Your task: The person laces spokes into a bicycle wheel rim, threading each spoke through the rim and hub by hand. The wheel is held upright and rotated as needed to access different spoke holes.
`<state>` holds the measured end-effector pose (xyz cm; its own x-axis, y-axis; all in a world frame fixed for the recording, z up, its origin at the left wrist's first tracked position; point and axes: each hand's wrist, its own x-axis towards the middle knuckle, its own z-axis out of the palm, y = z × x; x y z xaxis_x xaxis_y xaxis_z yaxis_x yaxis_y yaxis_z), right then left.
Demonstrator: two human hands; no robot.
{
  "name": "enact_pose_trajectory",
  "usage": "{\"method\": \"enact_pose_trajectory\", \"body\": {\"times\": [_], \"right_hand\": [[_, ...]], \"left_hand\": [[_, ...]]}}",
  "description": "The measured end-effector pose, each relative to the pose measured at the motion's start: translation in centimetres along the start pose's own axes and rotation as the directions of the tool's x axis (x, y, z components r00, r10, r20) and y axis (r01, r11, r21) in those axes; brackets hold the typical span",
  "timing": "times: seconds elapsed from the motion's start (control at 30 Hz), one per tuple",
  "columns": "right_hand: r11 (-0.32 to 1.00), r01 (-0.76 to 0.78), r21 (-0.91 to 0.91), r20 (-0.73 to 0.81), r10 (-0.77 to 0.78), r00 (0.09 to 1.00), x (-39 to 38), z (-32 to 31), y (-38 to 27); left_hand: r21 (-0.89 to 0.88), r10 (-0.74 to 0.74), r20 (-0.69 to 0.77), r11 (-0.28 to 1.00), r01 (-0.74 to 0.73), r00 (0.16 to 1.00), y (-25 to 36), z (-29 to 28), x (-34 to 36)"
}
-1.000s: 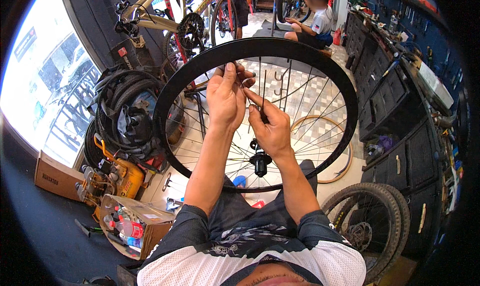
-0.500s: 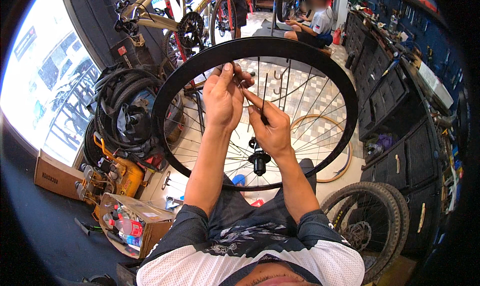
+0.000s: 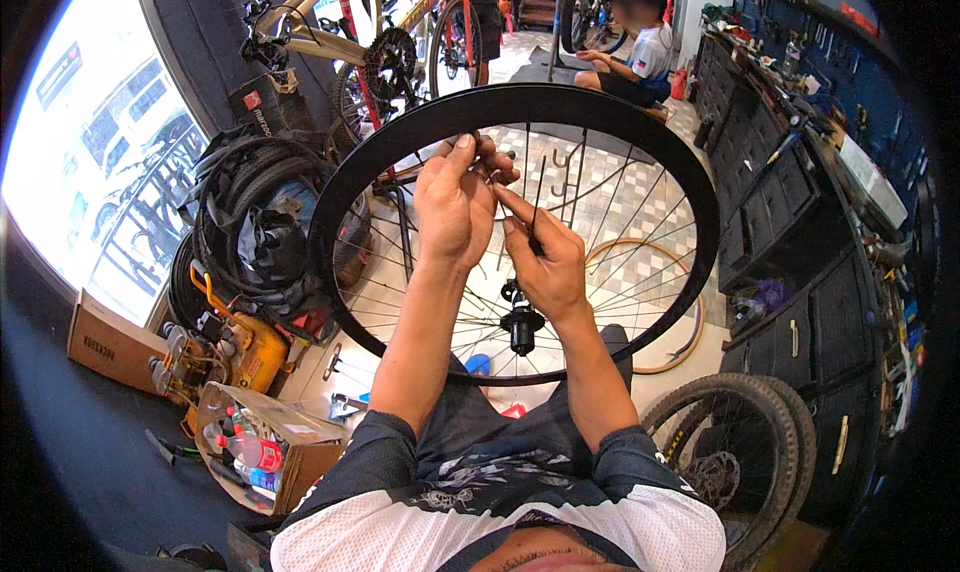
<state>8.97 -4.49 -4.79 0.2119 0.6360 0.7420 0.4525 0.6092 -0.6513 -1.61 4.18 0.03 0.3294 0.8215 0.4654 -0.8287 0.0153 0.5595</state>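
Observation:
A black deep-rimmed bicycle wheel (image 3: 692, 222) lies across my lap, its black hub (image 3: 520, 327) low in the middle and thin spokes radiating from it. My left hand (image 3: 458, 197) is curled beside the upper-left inside of the rim, thumb and fingers closed around a small spoke end whose detail I cannot make out. Just below and right of it, my right hand (image 3: 545, 262) pinches a spoke (image 3: 538, 187), its index fingertip reaching up to my left fingers.
A co-worker (image 3: 645, 57) sits by bicycles at the back. Tires (image 3: 245, 212), a yellow compressor (image 3: 260, 357) and a box of bottles (image 3: 305, 472) are left. A drawer workbench (image 3: 780, 212), tool wall (image 3: 840, 62) and spare wheels (image 3: 760, 442) are right.
The wheel and both my hands have shifted slightly down and to the right. My grip looks much the same, and the co-worker has moved a little.

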Motion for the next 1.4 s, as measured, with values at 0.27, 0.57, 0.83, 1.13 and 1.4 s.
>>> {"method": "enact_pose_trajectory", "body": {"times": [0.27, 0.57, 0.83, 1.13, 1.4], "right_hand": [[0.998, 0.043, -0.043, -0.015, -0.044, 0.999, -0.06, 0.26, 0.19], [0.994, 0.056, -0.094, -0.013, -0.058, 0.998, 0.01, 0.13, -0.09], [0.992, 0.072, -0.101, -0.034, -0.076, 0.997, 0.02, 0.14, -0.23], [0.993, 0.071, -0.096, -0.033, -0.075, 0.997, 0.2, 0.31, -0.35], [0.994, 0.055, -0.098, -0.044, -0.06, 0.997, 0.24, 0.35, -0.62]], "left_hand": [[-0.037, -0.009, -0.015, 0.999, 0.009, 1.0, -0.16, 0.09, -0.08], [-0.023, 0.016, -0.023, 1.0, -0.017, 1.0, -0.32, 0.01, 0.27], [-0.033, -0.01, -0.087, 0.999, 0.007, 0.996, -0.26, 0.56, 0.35], [-0.058, -0.036, -0.058, 0.998, 0.033, 0.998, -0.25, -0.02, 0.55], [-0.07, -0.035, -0.054, 0.997, 0.031, 0.998, -0.48, 0.09, 0.61]]}}
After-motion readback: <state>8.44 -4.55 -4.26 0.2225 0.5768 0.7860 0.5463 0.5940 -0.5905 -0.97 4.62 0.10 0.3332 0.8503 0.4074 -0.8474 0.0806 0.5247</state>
